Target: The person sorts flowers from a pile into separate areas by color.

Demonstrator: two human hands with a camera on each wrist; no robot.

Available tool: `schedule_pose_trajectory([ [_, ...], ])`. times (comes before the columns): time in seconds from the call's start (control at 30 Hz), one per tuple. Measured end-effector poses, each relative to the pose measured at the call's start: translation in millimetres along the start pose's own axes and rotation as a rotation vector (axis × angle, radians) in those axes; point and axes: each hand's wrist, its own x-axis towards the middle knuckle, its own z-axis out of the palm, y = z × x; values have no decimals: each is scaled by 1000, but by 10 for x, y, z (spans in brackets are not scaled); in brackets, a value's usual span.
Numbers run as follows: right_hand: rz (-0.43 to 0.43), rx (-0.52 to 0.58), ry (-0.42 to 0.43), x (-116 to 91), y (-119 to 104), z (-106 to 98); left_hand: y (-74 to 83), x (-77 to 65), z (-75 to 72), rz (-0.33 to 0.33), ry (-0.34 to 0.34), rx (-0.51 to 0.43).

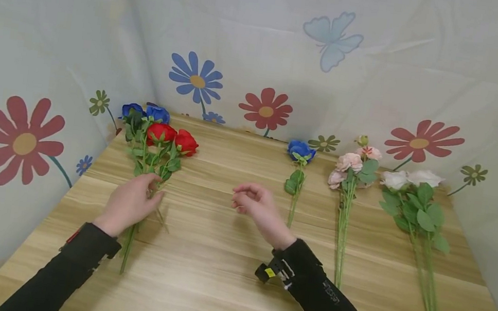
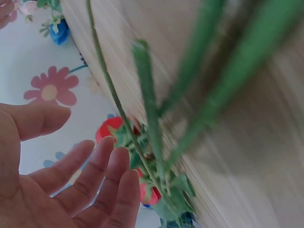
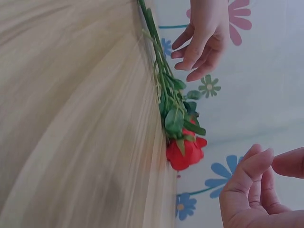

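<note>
At the left of the head view, my left hand (image 1: 133, 201) is over the stems of a bunch of red roses (image 1: 187, 142) and blue roses (image 1: 158, 114). In the left wrist view its fingers (image 2: 97, 171) are spread and relaxed beside the green stems (image 2: 149, 90), with the thumb apart and nothing gripped. My right hand (image 1: 263, 211) hovers over the middle of the table, its fingers loosely bent and the thumb close to the index finger, holding nothing. Nearest to it on the right lies a single blue rose (image 1: 301, 151) with a green stem.
Pink roses (image 1: 349, 162) on long stems lie right of the single blue rose. White roses (image 1: 395, 179) with broad leaves lie farther right. All are on a wood-grain table (image 1: 197, 273), backed by a pale curtain (image 1: 255, 32) printed with flowers and a butterfly.
</note>
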Motion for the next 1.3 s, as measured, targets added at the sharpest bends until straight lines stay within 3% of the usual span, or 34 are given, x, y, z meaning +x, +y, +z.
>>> schedule_pose_trajectory([
  [0.23, 15, 84, -61, 51, 33, 183, -73, -59, -71, -48, -16, 58],
  [0.6, 91, 267, -103, 58, 47, 322, -82, -24, -64, -97, -106, 108],
  [1.3, 130, 254, -134, 31, 45, 311, -90, 4, -31, -153, -168, 138],
])
